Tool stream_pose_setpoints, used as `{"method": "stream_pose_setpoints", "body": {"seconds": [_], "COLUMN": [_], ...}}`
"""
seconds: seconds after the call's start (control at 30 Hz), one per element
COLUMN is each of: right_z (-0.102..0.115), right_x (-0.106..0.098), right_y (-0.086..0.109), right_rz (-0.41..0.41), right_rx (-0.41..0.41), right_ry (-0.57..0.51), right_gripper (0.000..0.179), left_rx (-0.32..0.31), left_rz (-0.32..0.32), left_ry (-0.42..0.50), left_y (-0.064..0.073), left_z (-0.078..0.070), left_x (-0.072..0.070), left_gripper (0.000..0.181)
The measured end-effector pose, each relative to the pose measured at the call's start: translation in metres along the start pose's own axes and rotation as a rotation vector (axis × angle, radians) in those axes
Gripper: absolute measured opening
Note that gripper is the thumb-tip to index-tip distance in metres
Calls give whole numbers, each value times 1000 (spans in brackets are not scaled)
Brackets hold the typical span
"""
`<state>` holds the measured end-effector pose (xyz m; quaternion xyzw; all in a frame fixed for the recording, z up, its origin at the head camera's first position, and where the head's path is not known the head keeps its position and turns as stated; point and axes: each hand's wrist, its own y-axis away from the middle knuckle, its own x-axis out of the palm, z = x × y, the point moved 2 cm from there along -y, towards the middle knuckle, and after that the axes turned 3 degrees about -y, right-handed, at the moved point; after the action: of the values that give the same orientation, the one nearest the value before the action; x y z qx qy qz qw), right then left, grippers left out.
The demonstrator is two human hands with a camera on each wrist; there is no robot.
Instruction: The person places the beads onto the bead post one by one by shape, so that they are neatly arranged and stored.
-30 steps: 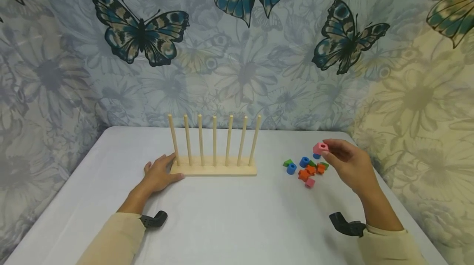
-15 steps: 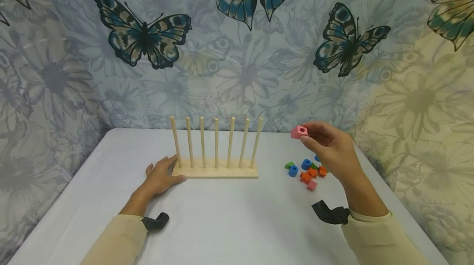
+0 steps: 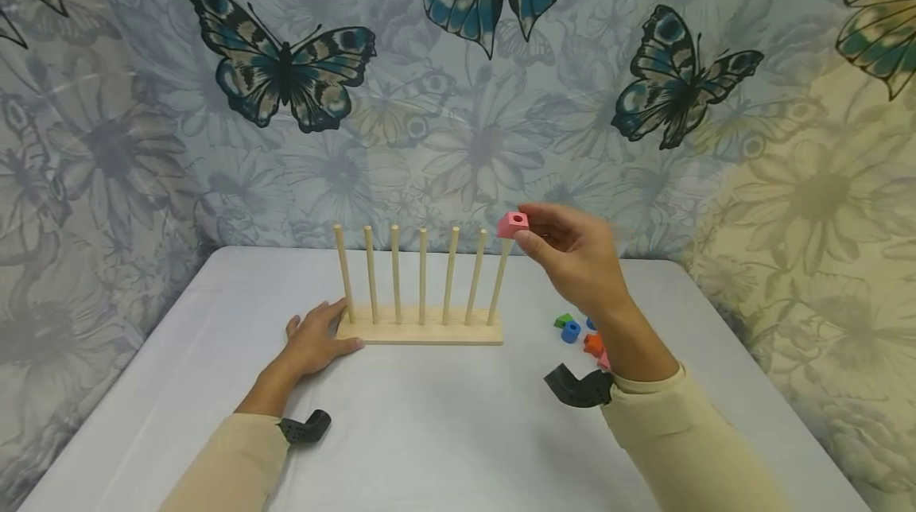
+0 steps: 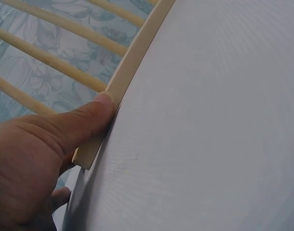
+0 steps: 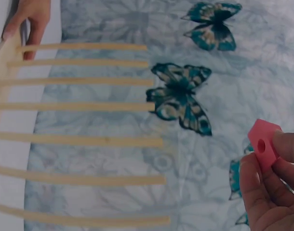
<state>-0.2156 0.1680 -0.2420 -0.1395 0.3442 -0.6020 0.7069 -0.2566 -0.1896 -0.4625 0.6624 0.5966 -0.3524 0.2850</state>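
Observation:
A wooden peg rack (image 3: pixel 422 332) stands on the white table, its row of upright dowels rising from a flat base. My left hand (image 3: pixel 312 343) grips the base's left end, with the thumb (image 4: pixel 89 115) along the front edge and the fingers partly hidden behind. Between thumb and fingertips, my right hand (image 3: pixel 578 261) pinches a pink bead (image 3: pixel 511 225) with a hole through it. In the head view the bead overlaps the top of the rightmost dowel. From the right wrist view, the same pink bead (image 5: pixel 268 131) looks five-sided and sits apart from the dowels.
Right of the rack lies a small group of beads, partly covered by my right forearm. A blue bead (image 3: pixel 570 332), a green bead (image 3: pixel 563 320) and an orange star-shaped bead (image 3: pixel 593 345) show there. A butterfly-patterned cloth (image 3: pixel 472 138) hangs behind the table.
My right hand has carried the pink bead left and upward, from above the loose beads to the rack's rightmost dowel. The left hand has kept its hold on the base.

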Motion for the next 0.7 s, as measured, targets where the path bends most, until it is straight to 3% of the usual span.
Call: {"method": "stream_pose_setpoints", "body": {"seconds": [0.3,0.43,0.7], "right_z": [5,10,12], "right_x": [38,57,104], "right_y": [-23,-34,-55], "right_rz": [41,63,61], "right_rx": [-19,-14,56], "right_ry": [-47,-127,-229], "right_gripper": [24,24,25], "left_rx": [-1,-3,-6], "left_rz": [-1,6,10], "left_ry": [-12,-5,2], "left_y": [-1,0,1], "left_z": [1,0,-2], "left_x": [0,0,0], "left_gripper": [91,91,90]}}
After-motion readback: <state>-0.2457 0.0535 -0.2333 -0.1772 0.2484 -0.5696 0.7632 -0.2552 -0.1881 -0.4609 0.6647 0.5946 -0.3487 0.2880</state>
